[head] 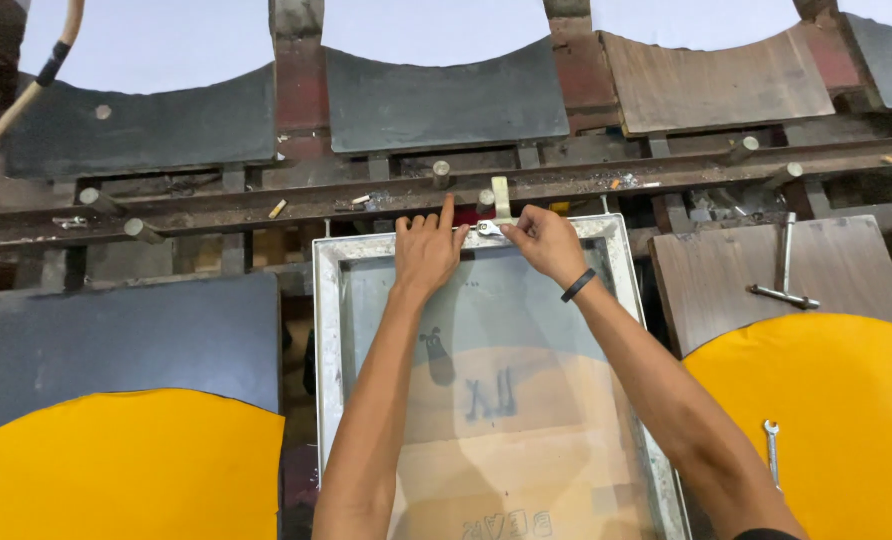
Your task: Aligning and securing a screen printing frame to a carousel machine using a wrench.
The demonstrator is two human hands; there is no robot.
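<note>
Two bare forearms are reaching up from the bottom edge across a metal-framed printing screen (331, 330), its mesh showing faint dark design marks. To either side, yellow fabric pieces (116, 465) are lying over dark and wood-grain boards, and a small spanner (772, 450) is resting on the right-hand yellow piece, well apart from the hands.

At the far rail of the screen frame, the left hand (426, 250) is pressing down flat, fingers (447, 215) spread open with the index finger pointing up. Just beside it the right hand (544, 240) (a dark band is circling its wrist) is pinching its fingers closed on a small silver wrench (488, 229), which is lying on the frame's top edge at the foot of a pale upright metal bracket (501, 198).

On the right wood-grain board, a T-shaped metal tool (784, 275) is lying. Beyond the hands, a rusty steel rail (216, 205) carrying short pegs is running across, with further dark boards behind it.
</note>
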